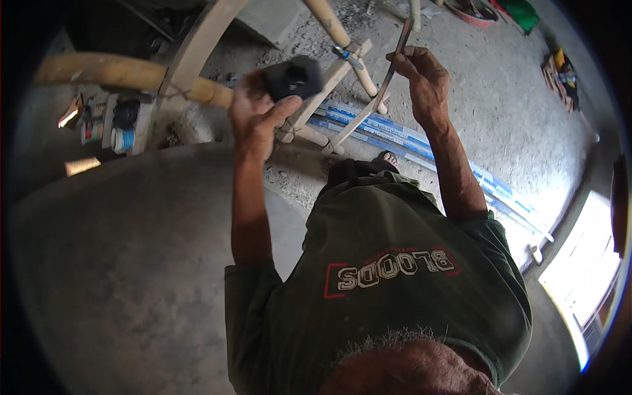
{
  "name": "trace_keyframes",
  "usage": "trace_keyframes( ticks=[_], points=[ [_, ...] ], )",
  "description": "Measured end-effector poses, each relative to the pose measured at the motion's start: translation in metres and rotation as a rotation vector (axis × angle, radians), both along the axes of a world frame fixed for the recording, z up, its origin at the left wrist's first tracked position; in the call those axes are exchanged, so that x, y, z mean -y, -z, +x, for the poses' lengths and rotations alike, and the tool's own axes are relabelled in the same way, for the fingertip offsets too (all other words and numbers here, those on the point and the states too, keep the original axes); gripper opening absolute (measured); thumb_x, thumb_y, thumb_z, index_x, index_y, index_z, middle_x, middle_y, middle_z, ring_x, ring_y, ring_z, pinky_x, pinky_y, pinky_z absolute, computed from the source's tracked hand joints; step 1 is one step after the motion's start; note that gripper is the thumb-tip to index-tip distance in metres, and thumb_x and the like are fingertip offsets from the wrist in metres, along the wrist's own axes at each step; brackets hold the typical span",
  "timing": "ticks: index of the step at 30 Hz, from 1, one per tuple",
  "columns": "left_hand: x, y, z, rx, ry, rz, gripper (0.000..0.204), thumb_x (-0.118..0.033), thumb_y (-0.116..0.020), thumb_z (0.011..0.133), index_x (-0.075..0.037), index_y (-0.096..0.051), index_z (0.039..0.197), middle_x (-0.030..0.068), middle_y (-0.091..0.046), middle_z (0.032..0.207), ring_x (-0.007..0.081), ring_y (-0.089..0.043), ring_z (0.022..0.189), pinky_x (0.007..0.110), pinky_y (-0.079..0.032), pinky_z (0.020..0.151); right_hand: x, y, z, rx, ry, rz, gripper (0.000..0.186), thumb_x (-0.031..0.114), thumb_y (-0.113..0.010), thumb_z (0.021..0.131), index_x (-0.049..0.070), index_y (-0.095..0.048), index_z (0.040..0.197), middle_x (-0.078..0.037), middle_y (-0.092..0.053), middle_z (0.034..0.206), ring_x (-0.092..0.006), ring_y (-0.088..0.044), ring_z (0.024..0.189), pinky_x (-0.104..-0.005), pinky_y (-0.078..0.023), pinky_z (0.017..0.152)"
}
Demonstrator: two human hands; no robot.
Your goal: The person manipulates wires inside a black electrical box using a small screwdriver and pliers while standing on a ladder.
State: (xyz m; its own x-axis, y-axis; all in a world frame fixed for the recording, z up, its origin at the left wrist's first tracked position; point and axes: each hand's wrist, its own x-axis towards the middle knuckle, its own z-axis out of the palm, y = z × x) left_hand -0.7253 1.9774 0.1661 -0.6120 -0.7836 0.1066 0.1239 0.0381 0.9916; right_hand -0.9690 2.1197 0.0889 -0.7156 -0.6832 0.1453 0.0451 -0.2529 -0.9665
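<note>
Near the wooden frame (324, 94) — left hand (255, 124): curled around a black boxy device (289, 78)
Right hand (426, 84): pinched closed on a thin dark strip (402, 41) — slanted, lower end by the frame

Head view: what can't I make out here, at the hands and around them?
All in the head view:
- Black boxy device in the left hand: details blurred.
- Left fingertips: partly hidden behind that device.
- Thin strip in the right hand: too narrow to identify.
- Dark trousers: mostly hidden by the green shirt.
- Red basin: cut off by the top edge.
</note>
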Motion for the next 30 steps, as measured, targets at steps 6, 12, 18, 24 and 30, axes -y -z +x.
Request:
trace_keyframes(
  ticks=[6,12,18,24,30],
  points=[
    [-0.007,0.009,0.013,-0.183,0.179,0.160,0.051,-0.024,-0.069,0.091,0.010,-0.056,0.127,0.0152,-0.064,0.120,0.0239,-0.061,0.112,0.040,-0.046,0.102,0.050,-0.019,0.026,0.449,-0.133,-0.152,0.008,0.005,-0.063,0.097,-0.001,-0.060,0.101,-0.014,-0.069,0.099,-0.0214,-0.069,0.091,-0.0370,-0.061,0.082],
    [-0.008,0.007,0.031,-0.138,0.152,0.254,0.050,-0.026,-0.067,0.093,0.007,-0.056,0.129,0.0154,-0.064,0.117,0.0231,-0.062,0.108,0.039,-0.048,0.100,0.068,-0.018,0.041,0.448,-0.252,-0.181,0.006,0.002,-0.061,0.095,-0.001,-0.058,0.099,-0.014,-0.067,0.097,-0.0240,-0.070,0.091,-0.0399,-0.062,0.084],
    [0.003,0.012,0.032,0.110,0.192,-0.037,0.043,-0.024,-0.065,0.093,0.006,-0.060,0.124,0.0102,-0.066,0.109,0.0165,-0.061,0.101,0.031,-0.047,0.092,0.080,-0.017,0.041,0.352,-0.325,-0.007,0.011,0.000,-0.064,0.092,-0.003,-0.059,0.101,-0.015,-0.066,0.098,-0.0252,-0.070,0.091,-0.0401,-0.062,0.081],
    [0.007,0.015,0.020,0.035,0.338,0.149,0.042,-0.028,-0.061,0.095,0.005,-0.061,0.120,0.0071,-0.066,0.104,0.0119,-0.061,0.091,0.025,-0.048,0.079,0.108,-0.001,0.050,0.580,-0.544,-0.115,0.014,0.002,-0.066,0.092,-0.003,-0.060,0.103,-0.013,-0.065,0.100,-0.0213,-0.068,0.087,-0.0361,-0.063,0.076],
    [0.008,0.022,0.030,0.049,0.112,0.233,0.042,-0.031,-0.060,0.096,0.006,-0.062,0.117,0.0057,-0.065,0.090,0.0088,-0.058,0.071,0.023,-0.045,0.059,0.112,0.042,0.051,0.317,-0.545,0.103,0.041,0.025,-0.066,0.097,-0.010,-0.058,0.119,-0.021,-0.066,0.108,-0.0265,-0.069,0.088,-0.0383,-0.061,0.076]
  ],
)
